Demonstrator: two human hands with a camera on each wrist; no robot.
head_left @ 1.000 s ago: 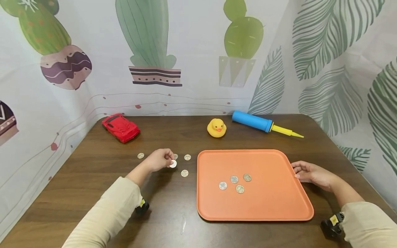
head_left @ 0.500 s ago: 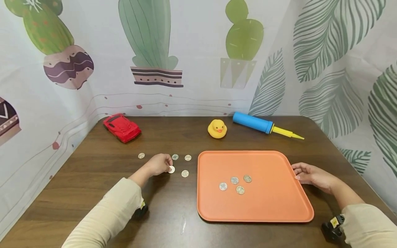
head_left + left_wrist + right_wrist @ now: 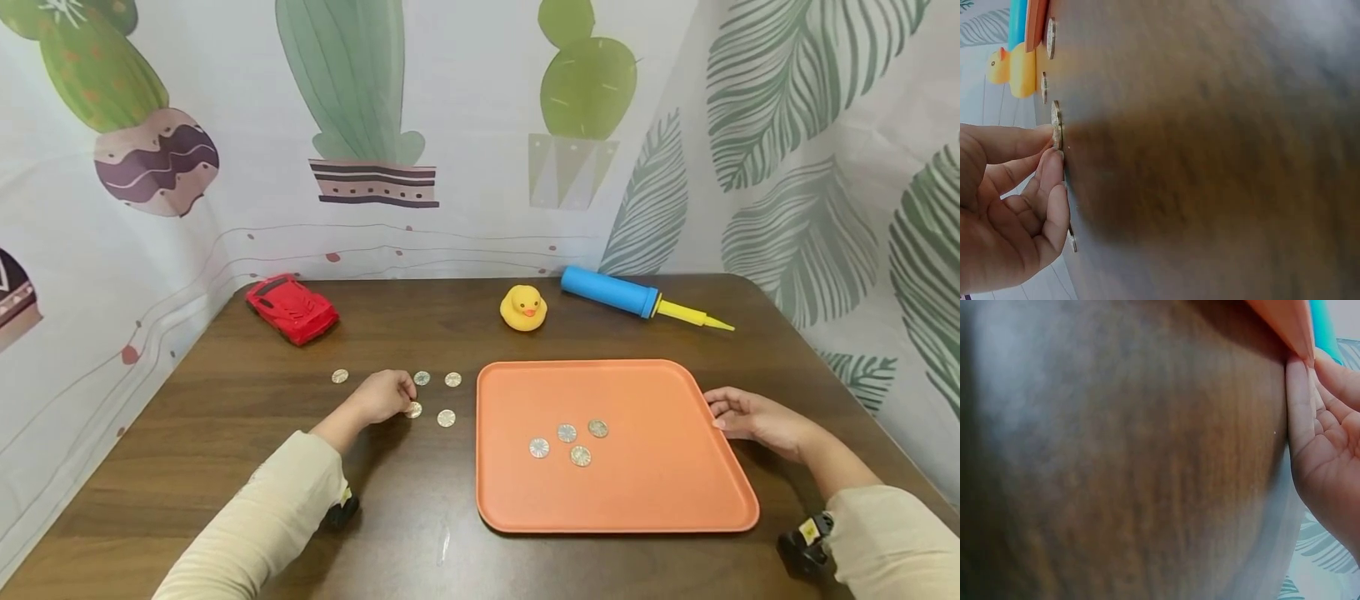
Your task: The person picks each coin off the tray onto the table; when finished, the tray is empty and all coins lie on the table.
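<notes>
My left hand (image 3: 381,397) is low over the table, left of the tray. Its thumb and fingertips pinch the edge of a coin (image 3: 1057,125), which lies nearly flat against the tabletop. Around that hand lie more loose coins: one coin (image 3: 340,376) to the left, one coin (image 3: 422,378) just beyond the fingertips, and two on the right, a far coin (image 3: 453,379) and a nearer coin (image 3: 446,418). At the right, my right hand (image 3: 765,423) grips the side rim of the orange tray (image 3: 660,500) between thumb and fingers. Several coins (image 3: 581,456) lie flat in the tray.
Along the back of the wooden table (image 3: 405,542) are a red toy car (image 3: 292,309), a yellow rubber duck (image 3: 523,308) and a blue and yellow hand pump (image 3: 611,292). A patterned cloth (image 3: 480,125) hangs behind.
My left hand has shifted slightly nearer and left with its coin, uncovering the coin beyond it. The held coin has tipped from bright and tilted to nearly flat. My right hand stays put.
</notes>
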